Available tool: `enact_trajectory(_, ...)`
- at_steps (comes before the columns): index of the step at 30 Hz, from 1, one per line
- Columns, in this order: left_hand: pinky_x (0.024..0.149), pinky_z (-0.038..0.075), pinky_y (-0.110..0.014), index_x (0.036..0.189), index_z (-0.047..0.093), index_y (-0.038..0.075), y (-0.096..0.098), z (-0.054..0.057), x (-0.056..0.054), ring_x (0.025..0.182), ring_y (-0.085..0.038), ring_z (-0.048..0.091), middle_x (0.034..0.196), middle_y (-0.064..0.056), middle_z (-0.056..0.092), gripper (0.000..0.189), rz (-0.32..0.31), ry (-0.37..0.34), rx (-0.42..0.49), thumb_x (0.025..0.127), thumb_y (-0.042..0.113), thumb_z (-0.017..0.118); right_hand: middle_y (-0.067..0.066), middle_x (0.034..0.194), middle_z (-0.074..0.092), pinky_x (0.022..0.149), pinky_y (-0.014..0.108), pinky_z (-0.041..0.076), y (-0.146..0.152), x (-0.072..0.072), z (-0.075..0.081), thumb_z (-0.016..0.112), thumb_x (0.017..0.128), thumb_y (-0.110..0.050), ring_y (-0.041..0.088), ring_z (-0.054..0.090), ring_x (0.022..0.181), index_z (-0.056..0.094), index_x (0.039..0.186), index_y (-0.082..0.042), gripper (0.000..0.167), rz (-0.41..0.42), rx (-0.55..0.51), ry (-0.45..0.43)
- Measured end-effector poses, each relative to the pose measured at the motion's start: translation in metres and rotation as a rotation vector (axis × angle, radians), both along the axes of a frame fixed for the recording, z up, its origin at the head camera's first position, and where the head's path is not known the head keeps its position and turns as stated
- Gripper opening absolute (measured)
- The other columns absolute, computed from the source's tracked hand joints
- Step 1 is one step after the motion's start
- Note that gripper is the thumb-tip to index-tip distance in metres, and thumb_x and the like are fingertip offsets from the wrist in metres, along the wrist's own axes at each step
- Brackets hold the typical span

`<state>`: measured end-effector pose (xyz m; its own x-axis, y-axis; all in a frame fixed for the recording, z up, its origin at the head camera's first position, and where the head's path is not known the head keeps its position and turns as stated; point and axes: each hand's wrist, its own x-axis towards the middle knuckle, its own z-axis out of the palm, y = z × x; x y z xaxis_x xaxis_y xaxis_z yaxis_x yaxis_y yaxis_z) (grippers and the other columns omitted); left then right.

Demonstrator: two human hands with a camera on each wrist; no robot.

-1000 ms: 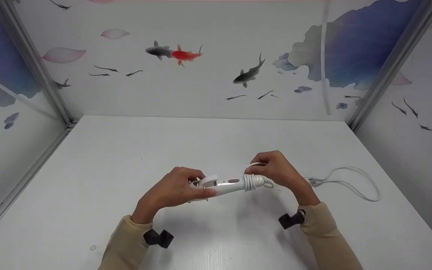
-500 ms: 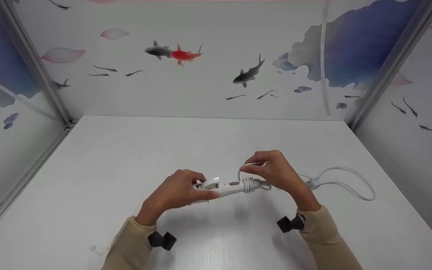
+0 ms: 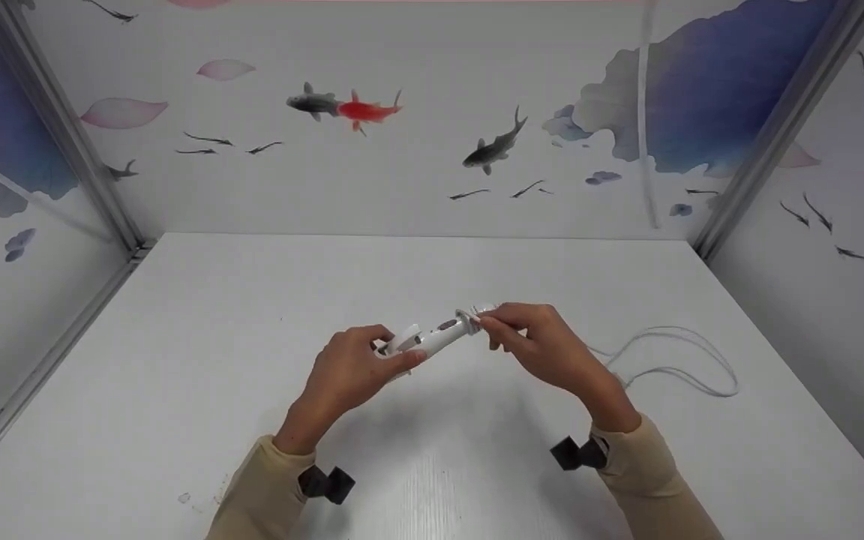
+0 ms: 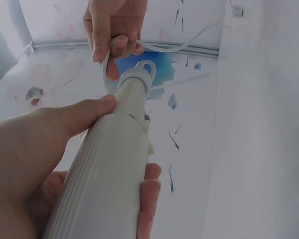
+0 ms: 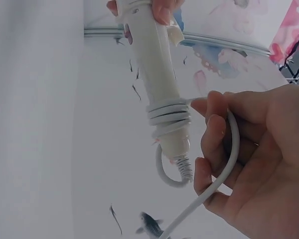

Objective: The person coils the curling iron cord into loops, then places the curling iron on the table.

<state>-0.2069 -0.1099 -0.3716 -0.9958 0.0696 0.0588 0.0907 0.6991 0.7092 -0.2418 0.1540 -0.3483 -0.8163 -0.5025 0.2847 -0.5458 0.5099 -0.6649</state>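
Note:
A white curling iron (image 3: 439, 341) with a small purplish button is held tilted above the table, its cord end up and to the right. My left hand (image 3: 357, 367) grips it by the lever part, thumb along the side and fingers wrapped around. Several turns of white cord (image 5: 169, 114) circle the handle near the cord end, where a ribbed sleeve bends into a small loop. With thumb and forefinger, my right hand (image 3: 544, 345) pinches the cord close beside those turns. From there the cord runs through the right palm and away.
A long loop of the cord (image 3: 676, 328) trails on the white table (image 3: 252, 285) to the right of the right forearm. Printed panels (image 3: 417, 187) with fish enclose the table at the back and sides. Metal posts (image 3: 762, 142) stand at the corners.
The curling iron's cord end has swung upward and away, so it tilts more steeply. My right hand has brought the cord closer against the handle. The loop on the table has shifted slightly left.

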Motion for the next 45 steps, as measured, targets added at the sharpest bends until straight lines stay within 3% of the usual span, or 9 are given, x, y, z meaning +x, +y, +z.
enact_trajectory(5,0.057,0.044,-0.028,0.113,0.072,0.011,0.000,0.002,-0.001,0.071,-0.017,0.060,0.095,-0.007,0.073,0.051,0.059,0.047,0.012,0.085,0.053,0.074,0.003,0.089,0.073,0.079,0.028,0.053,0.004,-0.001,-0.001,0.054,0.104,-0.021,0.015,0.065,0.082,0.072,0.120,-0.011,0.026,0.089,0.017,-0.034)
enact_trajectory(11,0.058,0.046,-0.029,0.114,0.071,0.011,-0.002,0.003,-0.001,0.074,-0.018,0.062,0.097,-0.010,0.073,0.050,0.079,0.055,0.038,0.086,0.052,0.073,0.004,0.097,0.076,0.086,0.031,0.054,0.009,-0.004,-0.004,0.055,0.103,-0.015,0.018,0.068,0.087,0.068,0.128,-0.008,0.029,0.143,0.064,-0.093)
enact_trajectory(16,0.060,0.048,-0.029,0.114,0.072,0.012,-0.001,0.005,0.001,0.077,-0.018,0.062,0.100,-0.009,0.073,0.050,0.062,0.064,0.058,0.085,0.053,0.074,0.006,0.093,0.077,0.083,0.036,0.057,0.013,-0.010,-0.007,0.062,0.099,-0.017,0.017,0.070,0.084,0.075,0.115,-0.008,0.023,0.103,0.094,-0.138)
enact_trajectory(18,0.060,0.048,-0.029,0.113,0.072,0.012,-0.001,0.006,0.001,0.077,-0.018,0.062,0.100,-0.009,0.073,0.050,0.047,0.081,0.072,0.085,0.053,0.074,0.005,0.087,0.077,0.078,0.036,0.057,0.015,-0.013,-0.009,0.067,0.097,-0.026,0.015,0.070,0.080,0.079,0.101,-0.010,0.021,0.037,0.119,-0.155)
enact_trajectory(22,0.062,0.048,-0.029,0.110,0.073,0.013,-0.002,0.008,0.002,0.079,-0.018,0.063,0.100,-0.008,0.073,0.047,0.020,0.118,0.096,0.085,0.052,0.075,0.002,0.073,0.072,0.069,0.032,0.053,0.018,-0.020,-0.013,0.072,0.089,-0.047,0.014,0.065,0.071,0.077,0.078,-0.016,0.033,-0.110,0.144,-0.207)
enact_trajectory(26,0.064,0.049,-0.030,0.110,0.073,0.014,-0.003,0.009,0.003,0.083,-0.019,0.064,0.102,-0.007,0.073,0.045,-0.005,0.110,0.110,0.084,0.051,0.076,0.000,0.069,0.065,0.063,0.031,0.047,0.019,-0.025,-0.017,0.073,0.086,-0.052,0.017,0.059,0.068,0.073,0.075,-0.015,0.039,-0.168,0.141,-0.246)
enact_trajectory(35,0.066,0.049,-0.030,0.108,0.073,0.017,-0.004,0.005,0.003,0.080,-0.015,0.062,0.095,-0.001,0.072,0.042,-0.094,0.109,0.099,0.084,0.051,0.076,-0.004,0.066,0.048,0.055,0.027,0.034,0.019,-0.030,-0.023,0.070,0.093,-0.033,0.013,0.037,0.059,0.063,0.076,-0.012,0.029,-0.134,0.095,-0.268)
enact_trajectory(41,0.067,0.049,-0.031,0.110,0.072,0.017,-0.006,0.005,0.004,0.079,-0.014,0.061,0.094,0.000,0.072,0.042,-0.185,0.116,0.081,0.086,0.051,0.073,-0.002,0.088,0.069,0.072,0.029,0.046,0.022,-0.032,-0.026,0.074,0.091,-0.026,0.012,0.052,0.077,0.072,0.095,-0.013,0.014,-0.121,0.039,-0.266)
enact_trajectory(45,0.066,0.049,-0.031,0.109,0.072,0.018,-0.007,0.004,0.005,0.076,-0.013,0.060,0.094,0.000,0.072,0.041,-0.245,0.117,0.031,0.087,0.052,0.072,0.003,0.087,0.070,0.074,0.030,0.047,0.024,-0.032,-0.028,0.074,0.089,-0.009,0.013,0.053,0.077,0.073,0.092,-0.007,0.005,-0.063,0.049,-0.155)
